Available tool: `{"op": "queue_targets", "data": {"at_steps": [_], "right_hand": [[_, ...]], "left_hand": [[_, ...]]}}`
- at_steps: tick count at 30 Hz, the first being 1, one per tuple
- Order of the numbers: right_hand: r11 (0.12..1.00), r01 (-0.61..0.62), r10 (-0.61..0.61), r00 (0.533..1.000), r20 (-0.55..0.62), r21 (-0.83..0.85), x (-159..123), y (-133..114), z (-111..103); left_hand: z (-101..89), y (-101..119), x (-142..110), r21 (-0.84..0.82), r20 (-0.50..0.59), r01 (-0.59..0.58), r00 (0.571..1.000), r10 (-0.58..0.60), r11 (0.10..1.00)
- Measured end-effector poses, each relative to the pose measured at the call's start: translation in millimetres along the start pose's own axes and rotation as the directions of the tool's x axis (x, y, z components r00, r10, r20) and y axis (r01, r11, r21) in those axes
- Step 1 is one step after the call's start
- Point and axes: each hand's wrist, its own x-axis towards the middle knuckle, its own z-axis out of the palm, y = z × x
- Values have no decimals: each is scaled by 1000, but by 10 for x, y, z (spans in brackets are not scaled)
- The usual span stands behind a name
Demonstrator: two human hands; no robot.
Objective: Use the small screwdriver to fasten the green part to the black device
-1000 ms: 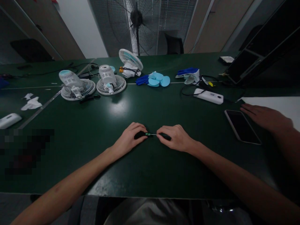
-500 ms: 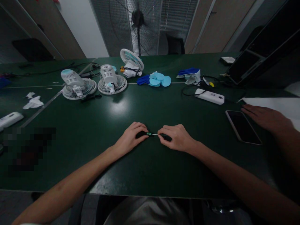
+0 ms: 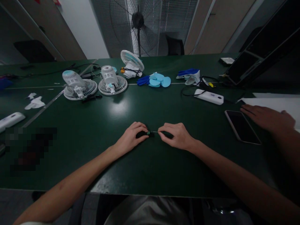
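Observation:
Over the green table in front of me, my left hand (image 3: 132, 136) pinches the green and black handle end of what looks like a small screwdriver (image 3: 148, 133). Its thin metal shaft (image 3: 154, 132) points right, and the tip end sits between the thumb and fingers of my right hand (image 3: 175, 135). Both hands are closed on this tool, close together near the table surface. My left fingers hide most of the handle, and my right fingers cover the shaft's end.
Several small white fans (image 3: 112, 84) lie toward the back left. Blue fan blades (image 3: 159, 80) and gloves (image 3: 189, 76) lie farther back. On the right are a white power strip (image 3: 208, 96), a phone (image 3: 242, 127) and another person's hand (image 3: 267, 117) beside white paper (image 3: 281, 104).
The green handle has turned or slid, so less of it shows beside my left fingers. Both hands stay in nearly the same place. The other person's hand has shifted slightly.

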Motion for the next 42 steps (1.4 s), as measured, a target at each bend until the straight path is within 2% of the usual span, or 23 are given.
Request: {"op": "queue_targets", "data": {"at_steps": [4, 8, 11, 15, 20, 24, 28, 32, 36, 42], "right_hand": [[999, -6, 10, 996, 89, -46, -35, 50, -40], [995, 9, 3, 993, 116, -99, 13, -1, 26], [990, 16, -1, 995, 100, -142, 67, -61, 85], [997, 23, -20, 999, 33, -79, 115, -122, 121], [997, 9, -8, 1000, 3, -76, 62, -55, 82], [998, -38, 36, 999, -31, -53, -17, 76, 6], [997, -72, 72, 997, -38, 13, -41, 137, -29], [995, -97, 98, 995, -27, 29, -40, 149, -8], [992, -121, 122, 992, -21, 31, -38, 165, 12], [985, -167, 168, 985, 44, -36, -19, 167, 14]], "left_hand": [[1, 8, -2, 1, 2, -4, 1000, 4, 1000], [20, -12, 3, -12, -13, -12, 1000, 12, 1000], [32, -31, 10, -22, -23, -17, 1000, 16, 1000], [36, -34, 22, -13, -13, -13, 1000, 13, 1000], [33, 5, 23, -5, -6, -8, 1000, 8, 1000], [-96, -7, -17, 7, -41, 1, 999, -1, 1000], [-391, -156, -160, 64, -154, 75, 986, -64, 995], [-590, -347, -383, 144, -133, 119, 986, -100, 982], [-580, -428, -493, 212, -132, 150, 983, -124, 966], [-553, -395, -471, 265, -163, 149, 981, -108, 953]]}}
